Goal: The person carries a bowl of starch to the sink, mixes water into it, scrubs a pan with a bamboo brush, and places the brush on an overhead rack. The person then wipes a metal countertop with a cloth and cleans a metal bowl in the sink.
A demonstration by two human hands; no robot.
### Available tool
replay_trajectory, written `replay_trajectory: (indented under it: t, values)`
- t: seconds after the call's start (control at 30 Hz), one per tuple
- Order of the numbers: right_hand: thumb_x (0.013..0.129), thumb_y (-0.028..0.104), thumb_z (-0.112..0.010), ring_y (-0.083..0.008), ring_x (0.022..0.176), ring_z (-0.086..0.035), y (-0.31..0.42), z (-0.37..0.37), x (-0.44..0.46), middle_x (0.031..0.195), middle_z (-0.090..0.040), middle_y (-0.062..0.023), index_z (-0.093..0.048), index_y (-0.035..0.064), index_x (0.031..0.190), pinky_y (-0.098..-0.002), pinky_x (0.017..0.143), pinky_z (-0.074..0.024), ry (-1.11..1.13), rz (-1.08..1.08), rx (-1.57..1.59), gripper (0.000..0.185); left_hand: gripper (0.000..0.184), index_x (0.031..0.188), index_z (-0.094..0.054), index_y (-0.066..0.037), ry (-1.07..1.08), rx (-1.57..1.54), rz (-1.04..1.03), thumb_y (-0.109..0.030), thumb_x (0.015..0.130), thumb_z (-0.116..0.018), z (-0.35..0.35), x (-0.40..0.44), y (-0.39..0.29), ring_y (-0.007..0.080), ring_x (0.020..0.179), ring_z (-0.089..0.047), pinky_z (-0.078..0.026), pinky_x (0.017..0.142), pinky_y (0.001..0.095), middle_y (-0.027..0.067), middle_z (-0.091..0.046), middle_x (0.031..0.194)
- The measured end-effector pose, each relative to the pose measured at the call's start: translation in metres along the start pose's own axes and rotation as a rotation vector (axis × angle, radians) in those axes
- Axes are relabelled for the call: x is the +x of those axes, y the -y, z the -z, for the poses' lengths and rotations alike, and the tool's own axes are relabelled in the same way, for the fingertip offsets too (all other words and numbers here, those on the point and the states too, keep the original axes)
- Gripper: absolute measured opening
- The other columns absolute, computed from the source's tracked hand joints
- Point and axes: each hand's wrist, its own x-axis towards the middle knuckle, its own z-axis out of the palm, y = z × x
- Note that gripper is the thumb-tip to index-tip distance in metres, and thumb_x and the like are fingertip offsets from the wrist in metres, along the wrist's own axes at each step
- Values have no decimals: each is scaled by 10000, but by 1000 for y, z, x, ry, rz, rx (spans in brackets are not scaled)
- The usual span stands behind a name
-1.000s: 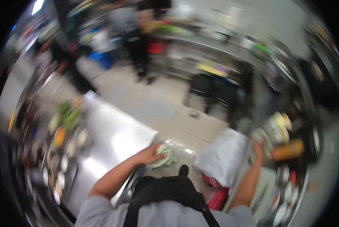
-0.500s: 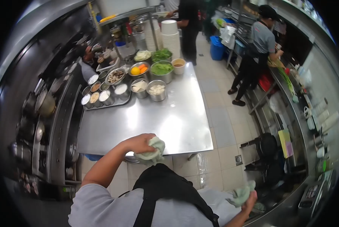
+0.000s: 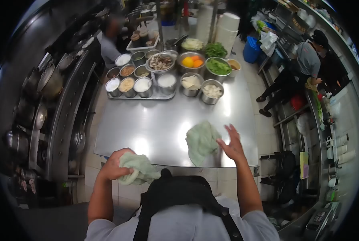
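Observation:
My left hand [image 3: 114, 165] grips a crumpled pale green cloth [image 3: 139, 170] at the near edge of the steel table [image 3: 127, 124]. A second pale green cloth [image 3: 202, 141] is over the table's near right part, partly spread and slightly blurred. Beside it, my right hand [image 3: 232, 146] has its fingers spread, the thumb side close to the cloth's right edge; whether they touch I cannot make out.
Farther back stand a tray [image 3: 163, 96] of small metal tubs, a bowl of mushrooms [image 3: 160, 62], a bowl of oranges and a lemon [image 3: 191, 61], and leafy greens [image 3: 219, 67]. One person [image 3: 304, 64] works at the right counter; another [image 3: 112, 42] is at left.
My right hand has come from the far right side to the table, its fingers now spread beside the cloth it held. My left hand has shifted left with its cloth. The view has turned.

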Motion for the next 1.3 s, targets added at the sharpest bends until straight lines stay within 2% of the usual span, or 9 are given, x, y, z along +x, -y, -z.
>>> replay_trajectory:
  t: [0.17,0.27,0.37,0.5,0.8,1.0,1.2,1.27,1.3]
  values:
    - [879,322,-543,-391,1348,-233,11,-141,46,1436,-298,-215,-386,28,1352,-473,1110,-170,-54,85,-445,579,383,971,-561,-4,-279,-17,36,-89,606,-646,69,-50,40,130,792,-571,-468,741,290,50,-600,842]
    - [887,273,-509,-382,1363,-195,68,-222,75,1447,-275,-217,-323,-19,1367,-504,1118,-96,-137,12,-127,592,386,986,-536,-2,-409,-130,71,-72,621,-637,72,-70,50,132,797,-573,-472,750,288,51,-597,857]
    - [792,395,-601,-387,1378,-140,192,-280,71,1456,-242,-227,-335,-24,1346,-515,1124,-54,181,265,-32,744,374,988,-530,-5,-439,-215,80,-63,633,-634,66,-70,44,125,801,-568,-467,751,278,48,-594,875]
    - [805,243,-567,-388,1359,-202,284,-337,38,1421,-320,-207,-476,1,1253,-552,1089,-164,392,712,21,518,375,998,-524,-5,-479,-131,71,-55,644,-638,55,-71,33,121,810,-565,-460,748,274,48,-593,879]
    - [703,119,-596,-349,1367,-229,99,-179,26,1435,-361,-104,-569,104,1170,-534,1106,-134,509,578,39,468,365,1018,-520,5,-567,-226,-17,-80,677,-620,38,-63,22,145,826,-581,-473,756,291,70,-605,899]
    - [708,67,-525,-336,985,-572,-91,-24,11,1044,-623,-142,-590,54,1099,-392,889,-460,-177,-88,-109,397,360,1032,-523,1,-429,-310,-7,-34,685,-609,37,-23,25,145,841,-586,-474,774,289,71,-611,916]
    - [807,291,-535,-277,1060,-586,-75,-73,20,1149,-605,-163,-454,62,1309,-353,915,-458,-110,-650,191,558,374,1067,-510,14,-115,-403,-96,-60,704,-559,5,36,-10,185,899,-595,-471,822,320,100,-613,975]
    - [839,390,-571,-299,1252,-431,41,-48,33,1363,-422,-217,-305,40,1404,-355,1047,-332,304,-511,316,717,393,1090,-503,17,-79,-478,-89,-68,709,-548,-21,64,-20,196,923,-590,-463,842,324,106,-606,999]
    - [886,425,-530,-293,1325,-332,44,-87,31,1427,-343,-203,-264,51,1425,-358,1091,-255,263,-130,429,707,412,1113,-496,20,-72,-561,-69,-76,714,-537,-32,77,-22,207,947,-585,-456,862,329,113,-598,1023]
